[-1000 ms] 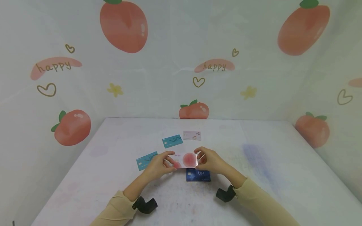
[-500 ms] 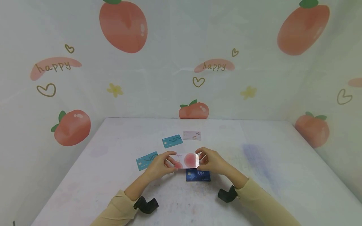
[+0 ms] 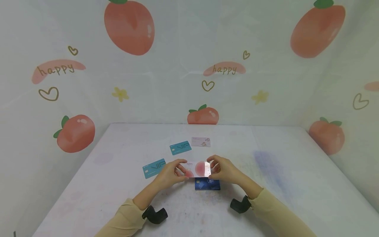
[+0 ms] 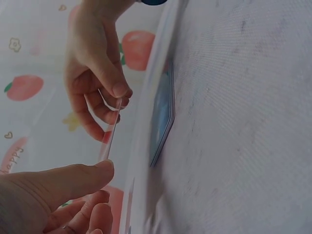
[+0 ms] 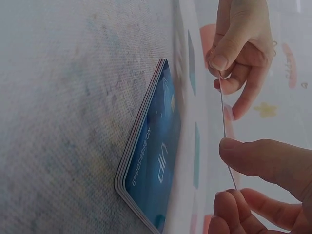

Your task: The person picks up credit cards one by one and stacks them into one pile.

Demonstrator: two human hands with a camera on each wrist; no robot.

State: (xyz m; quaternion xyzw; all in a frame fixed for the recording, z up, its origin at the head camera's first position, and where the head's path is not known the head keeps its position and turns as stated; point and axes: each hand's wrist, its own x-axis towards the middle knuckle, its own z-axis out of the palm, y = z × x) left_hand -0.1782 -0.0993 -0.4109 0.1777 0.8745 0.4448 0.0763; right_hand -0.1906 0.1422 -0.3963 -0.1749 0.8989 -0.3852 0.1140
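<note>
A white card with pink circles is held up above the table between both hands. My left hand pinches its left end and my right hand pinches its right end, thumbs along the near edge. In the right wrist view the card appears edge-on as a thin line. Just below and nearer lies a neat stack of cards, topped by a dark blue VIP card. Its layered edges show in the right wrist view, where the blue top card faces up.
Beside the left hand lies a teal VIP card, partly covered by the fingers. Farther back are another teal VIP card and a pale pink card. The white table meets a fruit-printed backdrop behind.
Both hands have drifted slightly to the right together, carrying the white and pink card with them. The cards on the table have stayed where they were.
</note>
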